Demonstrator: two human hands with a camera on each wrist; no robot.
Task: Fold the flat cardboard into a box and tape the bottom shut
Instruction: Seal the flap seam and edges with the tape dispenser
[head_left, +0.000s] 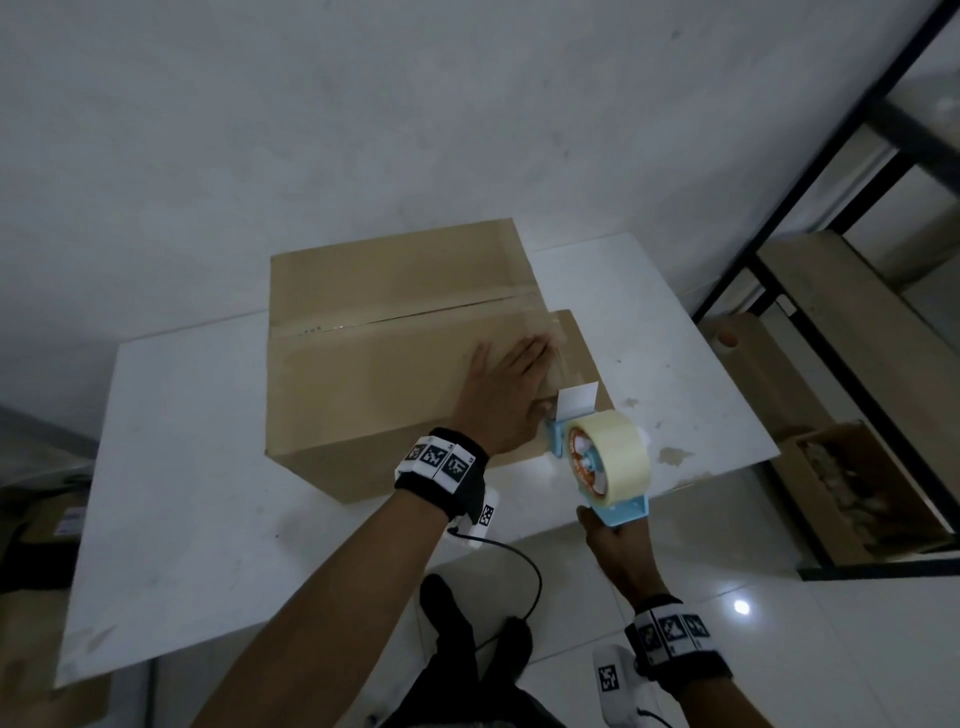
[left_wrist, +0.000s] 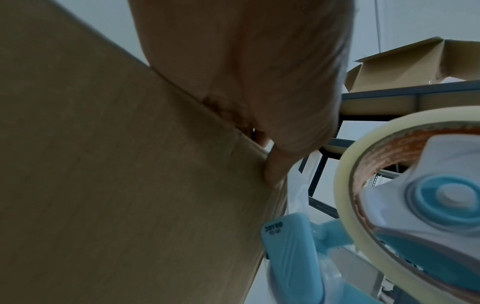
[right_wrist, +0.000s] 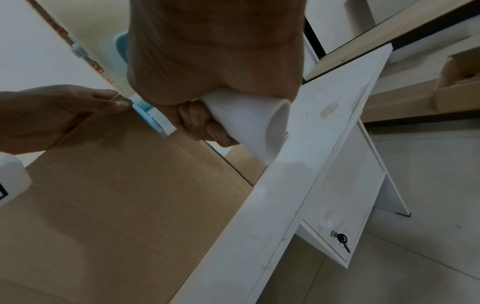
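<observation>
A brown cardboard box (head_left: 374, 384) stands folded on the white table (head_left: 197, 499), closed flaps facing up. Clear tape (head_left: 415, 316) runs along the middle seam. My left hand (head_left: 506, 384) lies flat on the box top near its right end, fingers straight, thumb (left_wrist: 275, 170) over the edge. My right hand (head_left: 618, 545) grips the white handle (right_wrist: 249, 123) of a blue tape dispenser (head_left: 608, 467). The dispenser's front end sits at the box's near right corner, beside my left thumb. The box side (left_wrist: 116, 185) fills the left wrist view, with the tape roll (left_wrist: 389, 164) close by.
A black metal rack (head_left: 810, 208) with wooden shelves and open cardboard boxes (head_left: 841, 483) stands to the right. The table's front edge (right_wrist: 285, 185) is just under the dispenser, with a keyed drawer (right_wrist: 340, 240) below. A black cable (head_left: 519, 566) hangs from my left wrist.
</observation>
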